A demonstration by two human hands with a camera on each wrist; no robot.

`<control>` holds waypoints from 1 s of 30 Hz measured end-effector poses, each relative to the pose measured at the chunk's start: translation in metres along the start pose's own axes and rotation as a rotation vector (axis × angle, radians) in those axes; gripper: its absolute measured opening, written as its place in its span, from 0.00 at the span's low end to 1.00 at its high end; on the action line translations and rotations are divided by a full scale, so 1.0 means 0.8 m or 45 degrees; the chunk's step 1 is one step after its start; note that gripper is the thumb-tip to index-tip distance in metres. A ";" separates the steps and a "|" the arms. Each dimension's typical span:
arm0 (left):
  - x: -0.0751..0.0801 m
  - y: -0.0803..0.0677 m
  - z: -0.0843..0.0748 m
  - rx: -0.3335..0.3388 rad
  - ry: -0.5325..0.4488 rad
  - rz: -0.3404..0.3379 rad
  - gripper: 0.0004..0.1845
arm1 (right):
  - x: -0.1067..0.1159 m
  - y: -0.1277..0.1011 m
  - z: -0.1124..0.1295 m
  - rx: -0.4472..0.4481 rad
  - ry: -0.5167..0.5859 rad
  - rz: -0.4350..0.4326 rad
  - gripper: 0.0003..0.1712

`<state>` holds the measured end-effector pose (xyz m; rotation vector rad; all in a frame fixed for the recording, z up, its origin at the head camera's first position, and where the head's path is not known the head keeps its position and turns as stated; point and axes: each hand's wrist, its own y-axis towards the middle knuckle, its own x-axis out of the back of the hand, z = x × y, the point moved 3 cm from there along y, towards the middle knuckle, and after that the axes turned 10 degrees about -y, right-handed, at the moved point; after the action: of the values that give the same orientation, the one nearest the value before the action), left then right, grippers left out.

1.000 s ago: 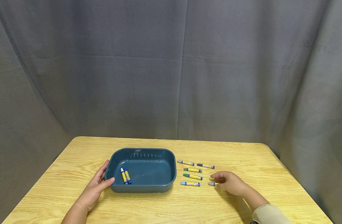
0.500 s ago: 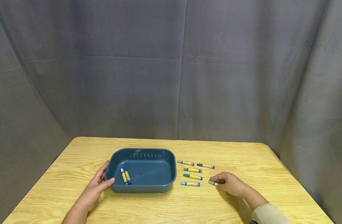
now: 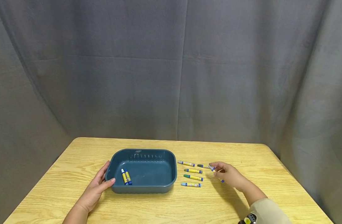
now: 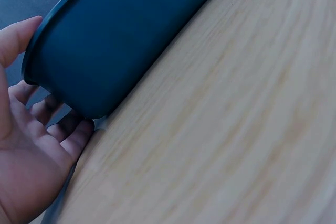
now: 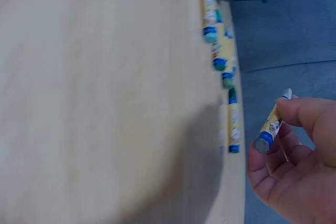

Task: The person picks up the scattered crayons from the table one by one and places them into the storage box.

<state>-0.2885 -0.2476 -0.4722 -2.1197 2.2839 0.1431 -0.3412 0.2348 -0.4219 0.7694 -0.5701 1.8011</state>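
Observation:
A dark blue plastic tub (image 3: 171,174) stands on the wooden table, with two yellow-and-blue crayons (image 3: 126,176) lying in its left end. My left hand (image 3: 101,183) holds the tub's near left corner, thumb on the near wall and fingers round the side; in the left wrist view the left hand (image 4: 37,145) wraps the tub (image 4: 121,30) at that corner. My right hand (image 3: 219,171) pinches one crayon (image 3: 212,168) and holds it just above the table, right of the loose crayons. In the right wrist view the held crayon (image 5: 272,128) sits between thumb and fingers.
Several loose crayons lie in a cluster right of the tub: a far pair (image 3: 186,163) (image 3: 202,166), then one (image 3: 193,170), one green-tipped (image 3: 193,177), and a light blue one (image 3: 191,184) nearest. Grey curtain hangs behind the table (image 3: 159,208).
My right hand closed on the crayon nearest it, lifted it off the table and moved it up and away from me. The left hand and tub stayed still.

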 end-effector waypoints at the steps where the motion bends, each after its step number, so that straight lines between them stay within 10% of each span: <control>1: 0.000 0.000 0.000 0.001 0.000 -0.002 0.43 | 0.001 0.003 0.002 -0.003 0.015 -0.012 0.24; 30: -0.002 -0.001 -0.001 0.004 -0.028 -0.006 0.43 | -0.051 0.083 0.121 -0.020 0.624 0.065 0.31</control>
<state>-0.2876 -0.2465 -0.4714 -2.1108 2.2654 0.1619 -0.3711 0.1192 -0.3871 0.2816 -0.2791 1.9395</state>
